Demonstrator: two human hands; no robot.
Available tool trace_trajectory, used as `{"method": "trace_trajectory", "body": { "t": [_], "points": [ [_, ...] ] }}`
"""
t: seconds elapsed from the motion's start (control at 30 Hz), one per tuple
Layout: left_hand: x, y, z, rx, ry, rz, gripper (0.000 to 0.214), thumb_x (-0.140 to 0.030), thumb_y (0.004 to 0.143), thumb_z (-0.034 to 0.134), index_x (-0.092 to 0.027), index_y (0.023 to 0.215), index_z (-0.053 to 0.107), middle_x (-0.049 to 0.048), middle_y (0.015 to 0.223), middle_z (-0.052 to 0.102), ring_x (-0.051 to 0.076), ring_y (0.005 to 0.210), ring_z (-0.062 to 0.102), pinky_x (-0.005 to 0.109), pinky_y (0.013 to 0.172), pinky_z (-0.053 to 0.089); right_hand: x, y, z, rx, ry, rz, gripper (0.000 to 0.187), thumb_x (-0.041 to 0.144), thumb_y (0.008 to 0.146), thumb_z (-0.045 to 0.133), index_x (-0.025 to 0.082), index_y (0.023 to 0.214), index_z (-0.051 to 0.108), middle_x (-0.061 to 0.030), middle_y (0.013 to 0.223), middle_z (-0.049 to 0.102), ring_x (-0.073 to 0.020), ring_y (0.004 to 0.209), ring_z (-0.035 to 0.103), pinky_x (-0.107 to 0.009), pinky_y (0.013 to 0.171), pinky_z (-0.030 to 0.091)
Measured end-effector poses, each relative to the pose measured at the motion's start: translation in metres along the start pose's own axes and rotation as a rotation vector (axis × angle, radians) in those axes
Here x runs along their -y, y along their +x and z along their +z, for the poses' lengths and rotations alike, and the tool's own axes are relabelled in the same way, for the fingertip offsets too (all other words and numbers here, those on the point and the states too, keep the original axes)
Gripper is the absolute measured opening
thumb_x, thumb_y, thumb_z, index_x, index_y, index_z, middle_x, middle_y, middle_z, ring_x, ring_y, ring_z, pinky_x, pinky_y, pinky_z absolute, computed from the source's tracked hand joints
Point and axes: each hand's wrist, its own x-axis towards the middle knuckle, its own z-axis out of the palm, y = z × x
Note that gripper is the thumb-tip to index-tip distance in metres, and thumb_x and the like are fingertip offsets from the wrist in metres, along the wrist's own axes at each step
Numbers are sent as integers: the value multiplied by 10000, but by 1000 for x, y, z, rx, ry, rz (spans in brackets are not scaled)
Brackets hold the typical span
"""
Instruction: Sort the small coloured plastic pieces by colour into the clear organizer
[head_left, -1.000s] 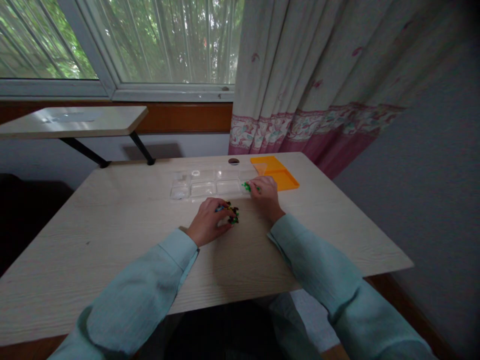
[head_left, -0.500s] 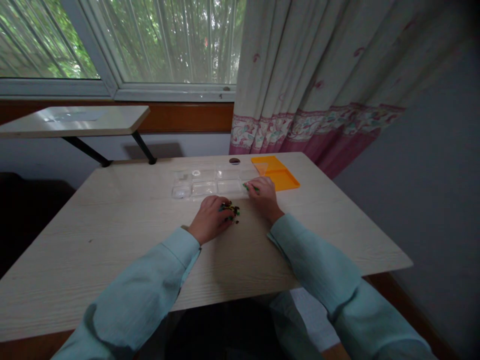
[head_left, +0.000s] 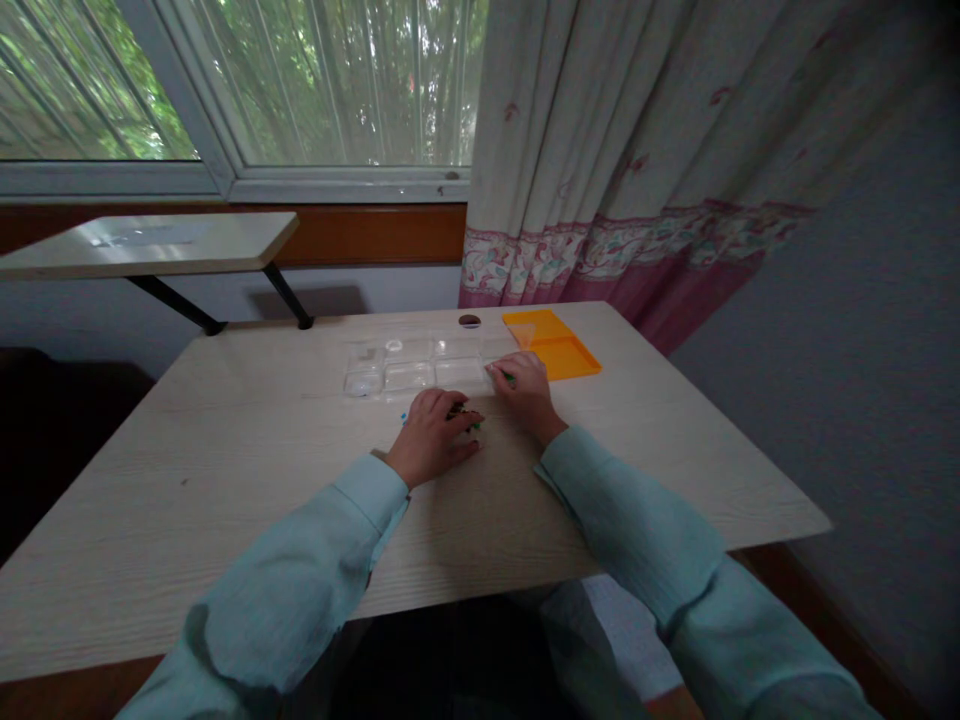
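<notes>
Both hands lay low on the pale wooden table, a light blue-green sleeve running back from each toward the near edge. At the far left, a smaller side table stood on dark legs below the window.

Further right, toward the far middle of the table, sat a clear compartment tray, its cells hard to read through the glare. Just near of it, the left hand rested palm down with the fingers bent forward over a little heap of small coloured pieces. Most of the heap was hidden under the fingers, so I could not tell whether they gripped anything or merely covered it. A tiny blue bit showed just to the left of the knuckles.

To the right of that, close beside it but apart, the right hand sat at the right end of the clear tray with its fingertips pinched on a small green piece, which was right at the tray's near right corner.

A dark round hole marked the tabletop beyond the tray. Right of it lay a flat orange tray, just far of the right hand. A floral curtain with a pink hem hung at the far right.
</notes>
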Motion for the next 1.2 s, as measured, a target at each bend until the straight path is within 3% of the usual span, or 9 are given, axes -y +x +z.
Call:
{"method": "trace_trajectory", "body": {
  "t": [0.17, 0.5, 0.8, 1.2],
  "points": [
    [-2, 3, 4, -38, 12, -39, 289, -401, 750, 695, -292, 1017, 681, 82, 1181, 526, 293, 1134, 413, 540, 1029, 296, 2, -1, 0, 13, 1, -3, 251, 344, 902, 504, 213, 873, 717, -46, 888, 680, -203, 909, 523, -368, 858, 352],
    [8, -2, 0, -36, 23, -103, 196, -303, 798, 633, -251, 986, 650, 78, 1179, 529, 279, 1125, 428, 499, 1000, 325, 0, -2, -3, 1, -4, 4, 260, 359, 899, 508, 216, 865, 723, -49, 888, 683, -207, 915, 534, -374, 855, 362],
    [20, -12, -11, -11, -27, -96, 248, -353, 739, 700, -240, 949, 631, 72, 1165, 548, 278, 1101, 461, 458, 947, 356, -7, -1, -6, -33, 14, 25, 264, 365, 892, 516, 216, 845, 729, -50, 864, 690, -209, 887, 543, -377, 850, 372],
    [22, -14, -6, 8, 6, -64, 151, -293, 790, 651, -244, 933, 651, 65, 1161, 551, 263, 1098, 469, 455, 940, 373, -4, -2, -6, -7, 21, 14, 265, 351, 898, 503, 213, 847, 723, -49, 872, 685, -205, 889, 540, -366, 848, 365]
  ]
}}
